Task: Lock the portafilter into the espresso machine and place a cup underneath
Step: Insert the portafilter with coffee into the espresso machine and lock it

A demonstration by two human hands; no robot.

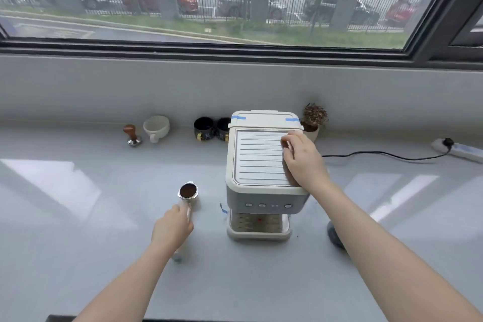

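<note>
A cream espresso machine (257, 159) stands on the grey counter, its drip tray (258, 227) facing me. My right hand (304, 162) rests flat on the right side of its ribbed top, holding nothing. My left hand (172, 230) grips the handle of the portafilter (188, 192), whose basket is full of dark ground coffee; it is left of the machine, just above the counter. A white cup (156, 127) lies tilted at the back left. Two dark cups (211, 128) with gold handles stand against the machine's back left corner.
A wood-handled tamper (132, 134) stands left of the white cup. A small potted dry plant (313, 120) sits behind the machine's right side. A black cable (379, 155) runs right to a power strip (460, 150). A dark round object (334, 235) lies under my right forearm.
</note>
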